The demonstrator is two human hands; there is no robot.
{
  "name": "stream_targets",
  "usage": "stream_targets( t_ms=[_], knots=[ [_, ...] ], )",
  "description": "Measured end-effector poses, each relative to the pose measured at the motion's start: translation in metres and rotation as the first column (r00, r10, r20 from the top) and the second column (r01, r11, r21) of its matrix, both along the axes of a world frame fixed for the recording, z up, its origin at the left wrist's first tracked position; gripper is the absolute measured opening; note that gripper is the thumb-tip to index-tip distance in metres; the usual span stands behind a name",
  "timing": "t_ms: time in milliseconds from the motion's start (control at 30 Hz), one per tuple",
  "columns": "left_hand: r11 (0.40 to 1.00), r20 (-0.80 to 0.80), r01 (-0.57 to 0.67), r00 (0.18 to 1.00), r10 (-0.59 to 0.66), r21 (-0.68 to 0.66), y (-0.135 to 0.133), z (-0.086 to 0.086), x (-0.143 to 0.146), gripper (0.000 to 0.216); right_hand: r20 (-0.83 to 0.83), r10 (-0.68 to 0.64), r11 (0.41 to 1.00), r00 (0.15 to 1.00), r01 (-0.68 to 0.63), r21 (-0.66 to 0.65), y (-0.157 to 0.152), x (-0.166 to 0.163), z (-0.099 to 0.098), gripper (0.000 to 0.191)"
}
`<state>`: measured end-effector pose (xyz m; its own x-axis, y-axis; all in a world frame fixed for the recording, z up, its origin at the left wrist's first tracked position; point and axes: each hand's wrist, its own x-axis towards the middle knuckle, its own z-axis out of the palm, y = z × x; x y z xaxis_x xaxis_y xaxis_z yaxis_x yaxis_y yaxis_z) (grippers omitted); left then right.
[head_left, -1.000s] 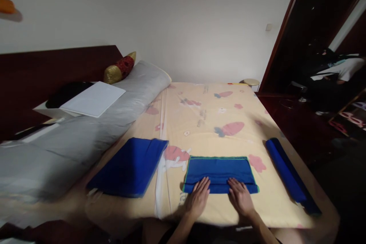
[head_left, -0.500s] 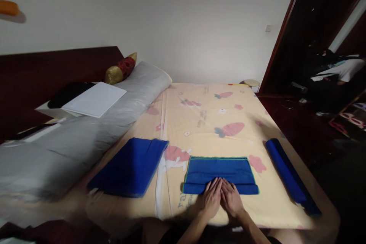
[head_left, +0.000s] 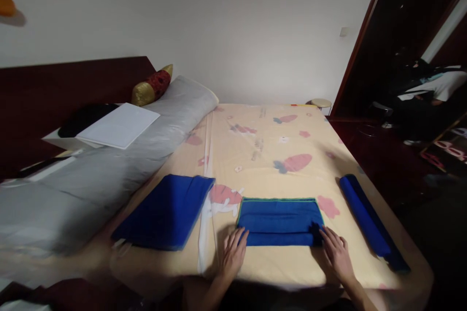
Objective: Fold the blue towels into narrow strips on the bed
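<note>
A blue cloth (head_left: 279, 211) with green edging lies flat on the bed in front of me, its near edge rolled into a thin tube. At the left end of that roll, the fingertips of my left hand (head_left: 233, 251) touch the fabric, fingers extended. My right hand (head_left: 337, 251) rests at the opposite end with its fingers spread, thumb side inward. Farther left lies a folded blue cloth (head_left: 168, 211) with a small white tag at its near corner. On the right, along the bed's edge, is a rolled blue cloth (head_left: 367, 221).
The bed (head_left: 262, 155) wears a cream sheet with carrot and flower prints. A grey bedding roll (head_left: 153, 141) runs along the headboard, with a white flat board (head_left: 118, 125) and a red-gold cushion (head_left: 153, 86) on it. A stool (head_left: 321, 103) stands by the far corner.
My hands have moved apart from the middle of the roll, the left one to its left end and the right one to its right end. The other cloths stay put.
</note>
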<state>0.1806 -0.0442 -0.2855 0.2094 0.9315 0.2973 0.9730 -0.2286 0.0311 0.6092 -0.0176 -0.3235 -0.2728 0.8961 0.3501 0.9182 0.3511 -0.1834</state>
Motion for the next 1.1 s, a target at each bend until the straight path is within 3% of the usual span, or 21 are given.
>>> stream_targets(
  t_ms=[100, 233, 400, 533, 633, 733, 833, 967, 1033, 1100],
  knots=[
    [0.996, -0.006, 0.092, 0.996, -0.092, -0.005, -0.013, -0.009, -0.007, 0.053, 0.011, 0.050, 0.998, 0.999, -0.049, -0.050, -0.019, 0.002, -0.008, 0.056],
    [0.998, 0.028, 0.060, 0.998, -0.059, -0.004, -0.014, -0.014, -0.006, 0.055, -0.019, -0.020, 0.994, 1.000, 0.018, -0.106, -0.021, -0.008, -0.009, 0.055],
    [0.982, 0.131, -0.082, 0.986, 0.105, -0.170, 0.007, 0.009, 0.014, 0.046, 0.014, -0.118, 0.966, 0.993, 0.118, -0.229, 0.008, -0.029, 0.022, 0.040],
    [0.968, 0.138, -0.119, 0.979, 0.151, -0.219, 0.027, 0.025, 0.018, 0.036, 0.047, -0.127, 0.955, 0.991, 0.135, -0.264, 0.029, -0.035, 0.046, 0.026],
    [0.950, 0.122, -0.143, 0.976, 0.182, -0.276, 0.033, 0.025, 0.012, 0.032, 0.070, -0.124, 0.942, 0.990, 0.140, -0.304, 0.031, -0.033, 0.052, 0.021],
    [0.939, 0.101, -0.169, 0.973, 0.207, -0.301, 0.031, 0.019, 0.021, 0.039, 0.085, -0.139, 0.939, 0.987, 0.158, -0.306, 0.023, -0.040, 0.051, 0.027],
    [0.953, 0.115, -0.105, 0.983, 0.142, -0.284, 0.024, 0.012, 0.060, 0.047, 0.051, -0.076, 0.956, 0.996, 0.088, -0.281, 0.012, -0.074, 0.048, 0.041],
    [0.962, 0.169, 0.101, 0.984, -0.059, -0.254, 0.015, 0.005, 0.119, 0.047, -0.026, 0.144, 0.954, 0.989, -0.146, -0.261, 0.000, -0.132, 0.043, 0.047],
    [0.963, 0.167, 0.176, 0.976, -0.143, -0.204, 0.013, 0.003, 0.122, 0.049, -0.042, 0.196, 0.947, 0.980, -0.200, -0.252, -0.001, -0.138, 0.037, 0.047],
    [0.969, 0.125, 0.199, 0.975, -0.182, -0.144, 0.012, 0.003, 0.099, 0.051, -0.041, 0.157, 0.961, 0.987, -0.162, -0.225, 0.001, -0.119, 0.029, 0.047]
  ],
)
